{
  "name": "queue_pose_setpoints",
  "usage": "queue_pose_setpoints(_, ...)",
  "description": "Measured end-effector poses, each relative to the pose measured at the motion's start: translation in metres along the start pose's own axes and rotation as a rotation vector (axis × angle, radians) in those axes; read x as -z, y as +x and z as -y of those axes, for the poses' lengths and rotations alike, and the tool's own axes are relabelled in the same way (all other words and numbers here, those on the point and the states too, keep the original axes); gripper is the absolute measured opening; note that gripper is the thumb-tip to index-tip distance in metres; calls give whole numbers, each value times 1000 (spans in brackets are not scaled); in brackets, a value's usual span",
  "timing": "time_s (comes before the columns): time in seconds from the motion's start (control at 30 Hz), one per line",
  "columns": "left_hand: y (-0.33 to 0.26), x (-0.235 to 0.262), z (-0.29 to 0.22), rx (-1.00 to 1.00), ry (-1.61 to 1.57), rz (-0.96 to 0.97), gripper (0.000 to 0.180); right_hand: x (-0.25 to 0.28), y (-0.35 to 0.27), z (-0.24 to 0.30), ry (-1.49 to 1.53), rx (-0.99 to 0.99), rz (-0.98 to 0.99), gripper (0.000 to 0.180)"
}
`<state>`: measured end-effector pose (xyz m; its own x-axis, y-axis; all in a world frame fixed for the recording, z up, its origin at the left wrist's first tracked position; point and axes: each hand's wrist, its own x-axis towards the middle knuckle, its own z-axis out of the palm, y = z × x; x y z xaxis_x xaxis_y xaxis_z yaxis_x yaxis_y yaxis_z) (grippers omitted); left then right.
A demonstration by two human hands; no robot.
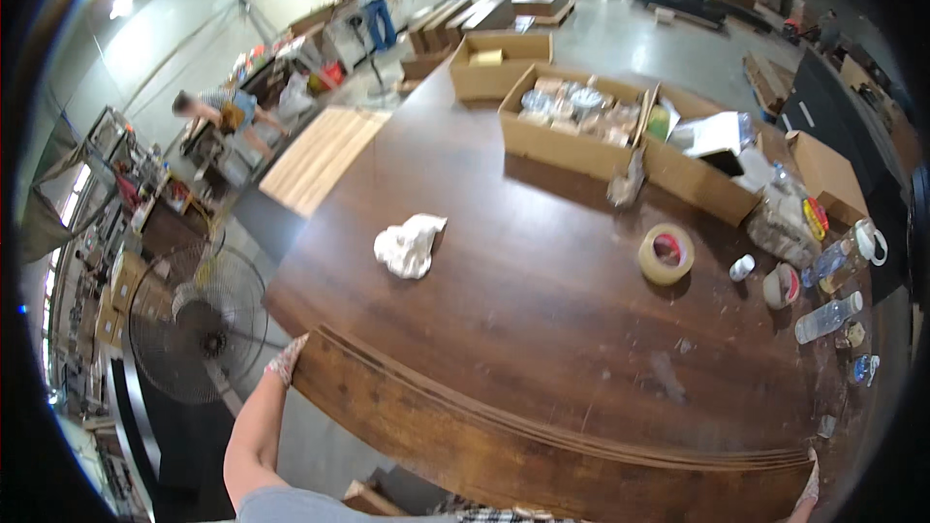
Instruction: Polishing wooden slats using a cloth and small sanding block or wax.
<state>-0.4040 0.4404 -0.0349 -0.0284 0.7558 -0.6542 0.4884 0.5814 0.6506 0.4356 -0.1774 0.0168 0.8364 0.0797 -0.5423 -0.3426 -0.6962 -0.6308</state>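
A long, dark brown wooden board (pixel 446 431) with grooves along its far edge spans the near side of the big brown worktable (pixel 523 291). My left hand (pixel 284 360), in a pale patterned glove, grips the board's left end. At the opposite end, my right hand (pixel 810 486) is closed on the board; only part of that hand shows near the rim. Beyond the board lies a crumpled white cloth (pixel 407 246), and farther right a roll of clear tape (pixel 666 254). Neither hand touches these.
Open cardboard boxes (pixel 562 140) with wrapped parts stand at the back. Plastic bottles (pixel 828 318) line the right side. A large floor fan (pixel 199 320) stands left of the table, near a striped light wood panel (pixel 323 160). A person (pixel 228 114) works at far left.
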Motion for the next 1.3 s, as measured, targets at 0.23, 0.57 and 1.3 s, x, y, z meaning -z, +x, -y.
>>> queue_pose_setpoints(0.23,-63,44,73,163,-5,-59,47,-7,-9,0,-186,-142,111,60)
queue_pose_setpoints(0.57,-24,71,46,-48,-109,-94,47,-51,-13,10,-93,-94,152,59)
queue_pose_setpoints(1.3,104,-73,-101,-450,-224,270,47,-77,-39,40,-26,-39,-119,56)
